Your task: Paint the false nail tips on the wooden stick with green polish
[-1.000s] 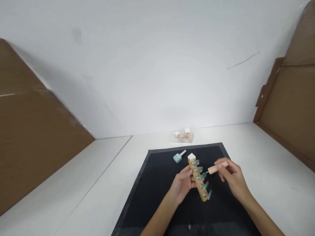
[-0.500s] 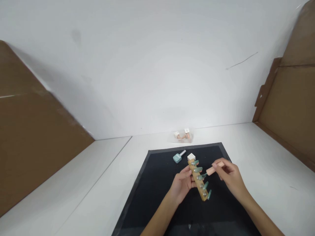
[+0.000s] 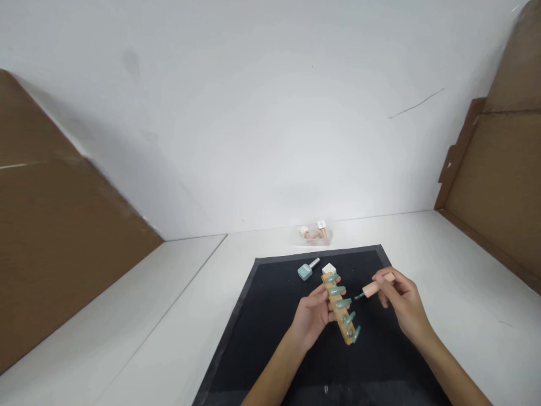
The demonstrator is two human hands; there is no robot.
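Note:
My left hand (image 3: 311, 318) is closed on a wooden nail display stand (image 3: 339, 316), held tilted above the black mat. Several green false nails (image 3: 344, 303) stick out from its right side, with silvery round mounts under some of them. My right hand (image 3: 403, 301) pinches the pink handle of a nail polish brush (image 3: 378, 286). The brush's dark green tip points left and stops just short of the middle nail, apart from it. Just behind the stand's upper end sits a white bottle (image 3: 329, 269), partly hidden by it.
On the black mat (image 3: 270, 316) lies a light blue polish bottle (image 3: 305, 272) with a silver cap. A clear container (image 3: 313, 239) with white-and-pink bottles stands behind the mat near the wall. Brown cardboard panels (image 3: 63, 237) flank the white table.
My right hand has drawn the brush back to the right, off the middle nail. The stand in my left hand has turned slightly, so the nails face up more.

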